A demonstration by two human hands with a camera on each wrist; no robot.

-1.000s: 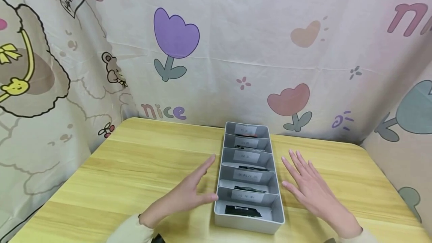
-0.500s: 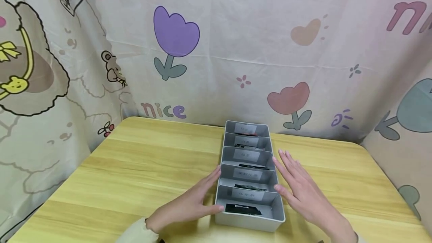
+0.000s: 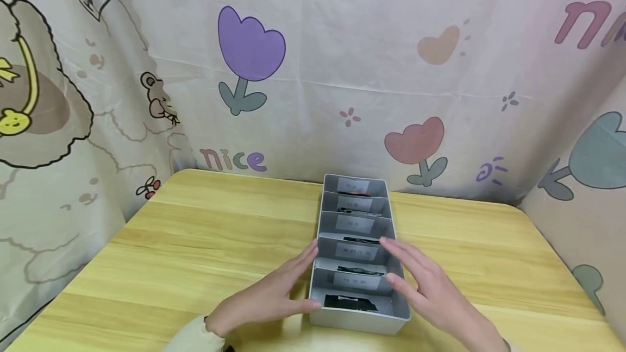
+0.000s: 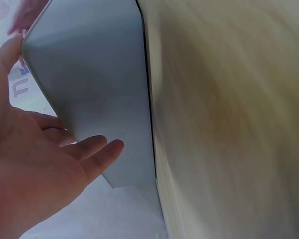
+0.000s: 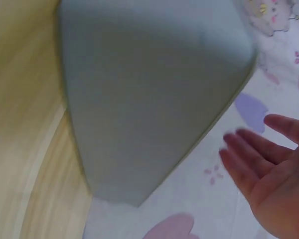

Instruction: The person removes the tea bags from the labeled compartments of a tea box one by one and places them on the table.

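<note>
A long grey divided box point(image 3: 359, 320) stands on the table, its several compartments lined up away from me. White paper labels with handwriting face me on the walls. Flat dark packets lie inside, the nearest black packet point(image 3: 349, 302) in the front compartment. My left hand point(image 3: 271, 295) is at the box's left side, thumb at the near left corner and straight fingertips at the rim. In the left wrist view, its fingers point(image 4: 102, 154) lie along the outer wall. My right hand point(image 3: 430, 289) hovers over the right rim, fingers straight, apart from the wall in the right wrist view.
The light wood-grain table point(image 3: 220, 227) reaches to both sides of the box. Behind it hangs a pale curtain point(image 3: 318, 31) printed with flowers and cartoon figures, close to the box's far end. More curtain closes off the left and right sides.
My right hand has moved left, from beside the box to over its right rim. My left hand has come in to the left rim. The box stays in place; the view has shifted slightly.
</note>
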